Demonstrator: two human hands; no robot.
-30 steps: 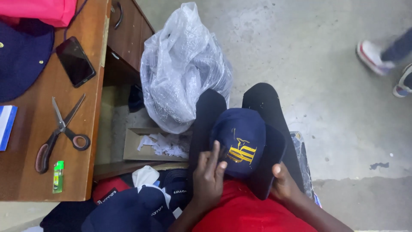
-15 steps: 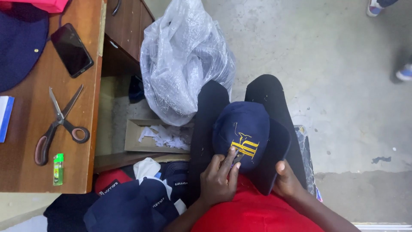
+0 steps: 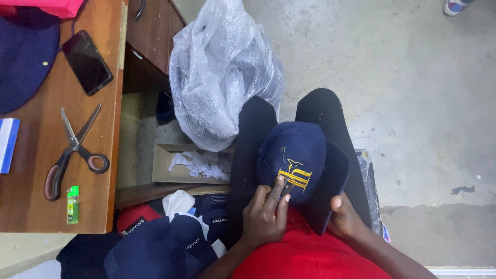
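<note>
Left hand [image 3: 264, 217] crept up onto cap [image 3: 294, 155] embroidery; right hand [image 3: 345, 217] under brim.

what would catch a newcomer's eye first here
The navy cap with gold embroidery on the person's lap, at the centre: the left hand has its fingers on the stitching, and the right hand grips the brim. Just above it a crinkled clear plastic bag stands on the floor. On the wooden table at left lie scissors and a dark phone.
</note>
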